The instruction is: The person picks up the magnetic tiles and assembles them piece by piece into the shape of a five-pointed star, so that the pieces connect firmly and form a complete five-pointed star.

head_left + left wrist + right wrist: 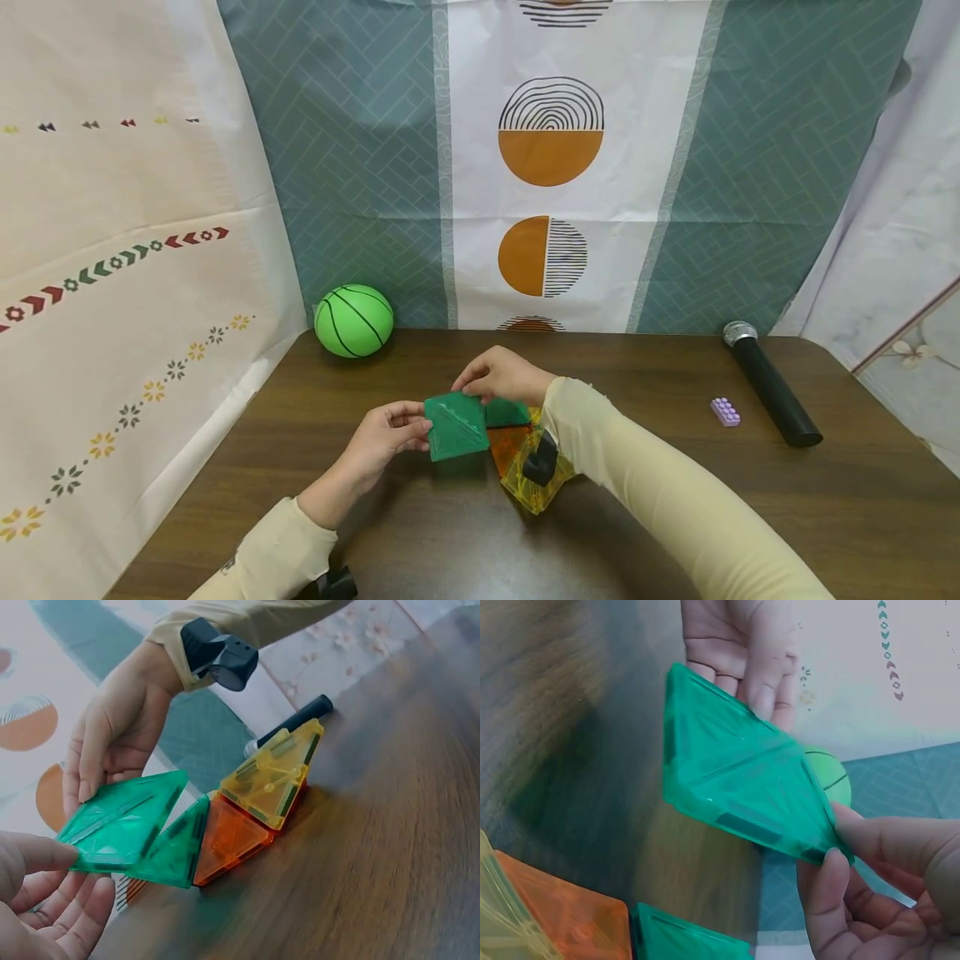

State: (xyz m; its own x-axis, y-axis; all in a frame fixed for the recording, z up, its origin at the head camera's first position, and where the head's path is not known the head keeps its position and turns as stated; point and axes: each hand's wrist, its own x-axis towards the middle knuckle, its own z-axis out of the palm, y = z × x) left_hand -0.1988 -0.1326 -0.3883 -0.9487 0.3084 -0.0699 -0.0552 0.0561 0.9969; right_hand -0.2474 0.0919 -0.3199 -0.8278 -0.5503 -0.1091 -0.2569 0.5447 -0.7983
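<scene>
Both hands hold a translucent green magnetic tile piece (456, 427), squarish with a diagonal line across it, raised above the table. My left hand (384, 440) pinches its left edge between thumb and fingers. At its upper right corner, my right hand (504, 375) grips with thumb and fingertips. Just right of and below it lies a row of tiles: a green triangle (178, 849), an orange triangle (229, 838) and yellow tiles (271, 776), which look stacked. My right forearm partly covers this row in the head view.
A green ball (354, 321) with black lines sits at the table's back left. To the right are a small purple building brick (725, 412) and a black microphone (772, 383) lying down. Patterned cloths hang behind the wooden table (420, 542) and on both sides.
</scene>
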